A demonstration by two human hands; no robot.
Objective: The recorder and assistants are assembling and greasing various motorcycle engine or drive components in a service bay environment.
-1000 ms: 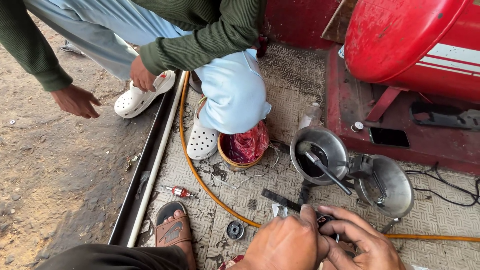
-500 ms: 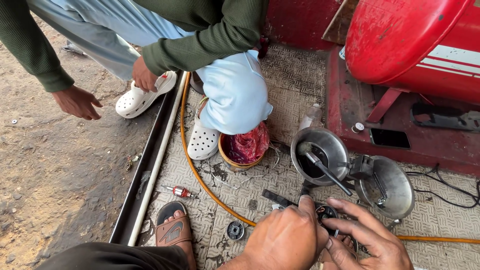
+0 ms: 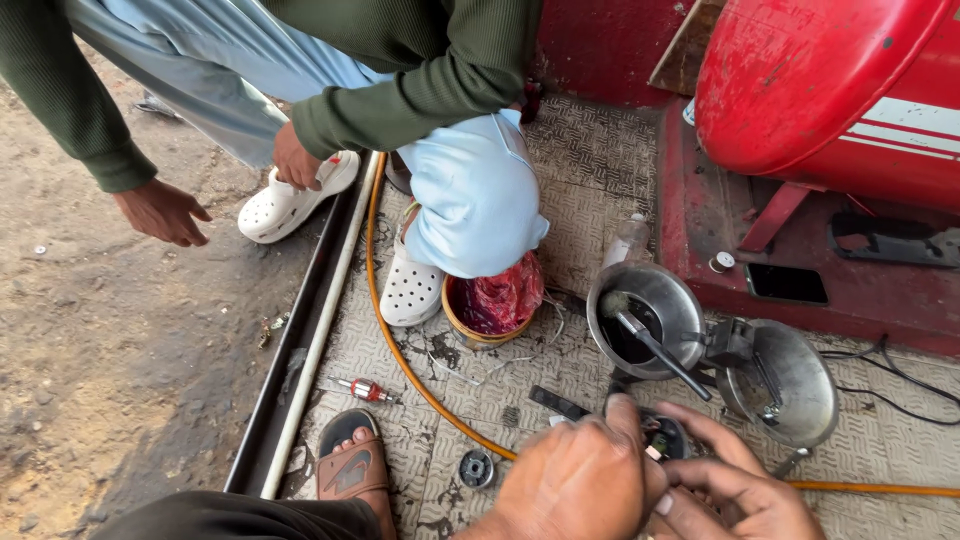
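Oily checker-plate floor could swallow the small dark part both hands' pinching grips hold, should greasy fingers slip.

Dull metal bowl, ribbed floor plate

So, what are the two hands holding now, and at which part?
Both hands, left hand and right hand, close around a small dark round part, gripped at its rim by the fingertips. What the part is cannot be told.
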